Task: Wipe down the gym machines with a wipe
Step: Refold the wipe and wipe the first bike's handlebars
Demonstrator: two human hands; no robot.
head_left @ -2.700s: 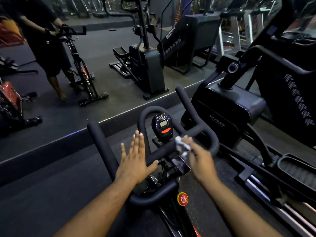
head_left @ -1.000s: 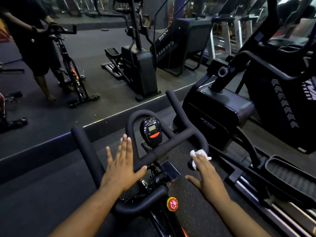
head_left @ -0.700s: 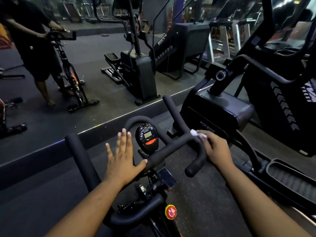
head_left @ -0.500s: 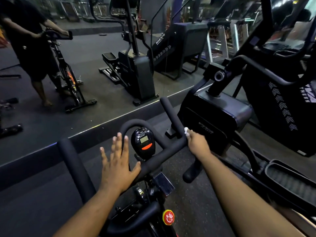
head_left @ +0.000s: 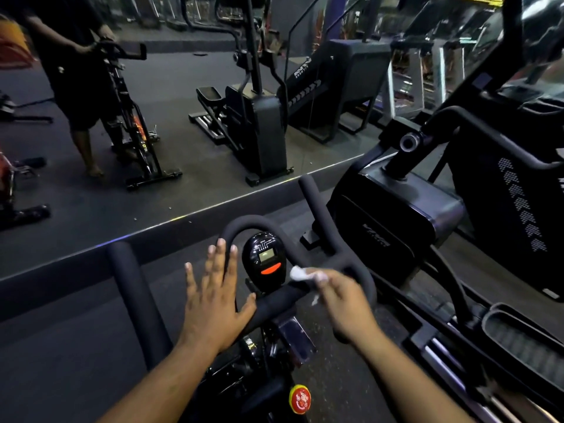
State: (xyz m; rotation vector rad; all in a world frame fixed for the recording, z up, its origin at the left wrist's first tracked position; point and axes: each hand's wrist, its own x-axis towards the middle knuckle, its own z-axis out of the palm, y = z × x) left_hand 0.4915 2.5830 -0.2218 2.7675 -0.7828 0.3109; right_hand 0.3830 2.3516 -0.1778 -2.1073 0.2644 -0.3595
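Note:
A black exercise bike's handlebars fill the lower middle, with a small oval console bearing an orange button at their centre. My left hand lies flat with straight fingers on the crossbar, left of the console. My right hand pinches a crumpled white wipe and presses it on the crossbar just right of the console. The left horn of the handlebars stands free.
A wall mirror ahead reflects a person at a bike and an elliptical trainer. A large black elliptical machine stands close on my right, its foot pedal at lower right. A red knob sits low on the bike frame.
My right hand with the wipe slid from the right loop end up to the base of the right horn, then back along the crossbar toward the console. My left hand stayed flat.

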